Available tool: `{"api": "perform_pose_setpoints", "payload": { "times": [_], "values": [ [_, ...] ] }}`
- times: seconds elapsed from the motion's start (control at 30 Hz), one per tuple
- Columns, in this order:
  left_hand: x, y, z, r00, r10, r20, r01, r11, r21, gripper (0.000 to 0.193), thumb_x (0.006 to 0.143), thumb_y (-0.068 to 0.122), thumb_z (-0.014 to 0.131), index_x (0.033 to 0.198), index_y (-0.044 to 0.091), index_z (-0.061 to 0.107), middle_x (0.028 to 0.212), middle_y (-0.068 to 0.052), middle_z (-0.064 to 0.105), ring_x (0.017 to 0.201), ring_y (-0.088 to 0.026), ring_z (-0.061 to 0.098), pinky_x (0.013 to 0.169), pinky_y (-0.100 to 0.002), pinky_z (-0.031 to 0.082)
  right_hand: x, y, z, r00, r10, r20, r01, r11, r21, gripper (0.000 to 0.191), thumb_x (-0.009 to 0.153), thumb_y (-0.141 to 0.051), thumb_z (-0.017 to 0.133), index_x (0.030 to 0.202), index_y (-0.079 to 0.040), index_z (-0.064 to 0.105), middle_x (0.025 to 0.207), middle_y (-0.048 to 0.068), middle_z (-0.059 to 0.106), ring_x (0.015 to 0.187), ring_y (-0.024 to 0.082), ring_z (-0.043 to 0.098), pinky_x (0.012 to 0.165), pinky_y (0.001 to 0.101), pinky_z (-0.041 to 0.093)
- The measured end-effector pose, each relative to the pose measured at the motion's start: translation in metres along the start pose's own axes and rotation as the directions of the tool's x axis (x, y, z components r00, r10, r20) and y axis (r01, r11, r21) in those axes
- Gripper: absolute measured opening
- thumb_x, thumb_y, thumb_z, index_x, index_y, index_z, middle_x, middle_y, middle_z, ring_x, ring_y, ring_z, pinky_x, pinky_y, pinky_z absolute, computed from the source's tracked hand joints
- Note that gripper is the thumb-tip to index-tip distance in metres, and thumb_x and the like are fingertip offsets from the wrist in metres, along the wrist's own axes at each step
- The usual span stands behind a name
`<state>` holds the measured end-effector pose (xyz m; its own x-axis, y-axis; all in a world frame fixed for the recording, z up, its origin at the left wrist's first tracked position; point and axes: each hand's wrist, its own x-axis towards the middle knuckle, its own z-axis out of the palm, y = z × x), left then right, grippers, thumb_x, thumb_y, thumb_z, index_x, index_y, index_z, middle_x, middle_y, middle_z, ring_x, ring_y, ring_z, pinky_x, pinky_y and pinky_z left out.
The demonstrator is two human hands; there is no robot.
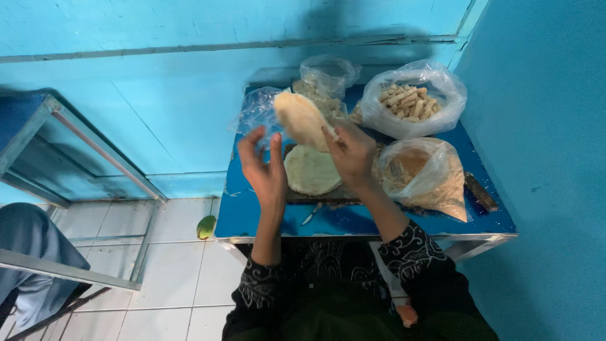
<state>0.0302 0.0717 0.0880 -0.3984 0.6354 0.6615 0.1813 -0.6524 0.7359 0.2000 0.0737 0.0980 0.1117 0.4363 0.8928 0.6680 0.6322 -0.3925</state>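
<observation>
My right hand (352,153) pinches the edge of a thin pale round wrapper (301,120) and holds it lifted above the small blue table (353,221). My left hand (264,169) is raised beside it with fingers spread and nothing in it, close to the wrapper's lower edge. Under both hands a stack of the same round wrappers (311,170) lies flat on a dark board on the table.
A clear bag of rolled pastry sticks (411,100) stands at the back right, a bag of brownish filling (424,177) at the right, another bag (327,77) at the back. A knife (481,192) lies at the right edge. A green fruit (206,227) lies on the tiled floor.
</observation>
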Motion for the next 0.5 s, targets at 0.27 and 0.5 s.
{"api": "perform_pose_setpoints", "payload": {
  "times": [0.27, 0.5],
  "values": [
    [-0.021, 0.0, -0.001, 0.947, -0.252, 0.2, 0.318, 0.83, -0.458, 0.025, 0.103, 0.01, 0.069, 0.121, -0.007, 0.071, 0.11, -0.01, 0.073, 0.098, -0.014, 0.07, 0.09, -0.029, 0.061, -0.003, -0.028, -0.004, 0.876, -0.453, 0.166, 0.473, 0.874, -0.112, 0.041, 0.088, -0.003, 0.08, 0.127, -0.004, 0.069, 0.114, 0.008, 0.069, 0.095, 0.025, 0.073, 0.079, 0.0372, 0.061],
    [-0.033, 0.009, -0.007, 0.93, -0.278, 0.242, 0.366, 0.776, -0.514, 0.025, 0.101, 0.003, 0.066, 0.123, -0.005, 0.07, 0.112, -0.009, 0.074, 0.101, -0.012, 0.069, 0.093, -0.028, 0.057, -0.004, -0.029, -0.004, 0.879, -0.446, 0.169, 0.467, 0.876, -0.116, 0.042, 0.091, -0.005, 0.078, 0.131, -0.003, 0.068, 0.115, 0.009, 0.067, 0.095, 0.025, 0.072, 0.079, 0.0366, 0.061]
  ]
}}
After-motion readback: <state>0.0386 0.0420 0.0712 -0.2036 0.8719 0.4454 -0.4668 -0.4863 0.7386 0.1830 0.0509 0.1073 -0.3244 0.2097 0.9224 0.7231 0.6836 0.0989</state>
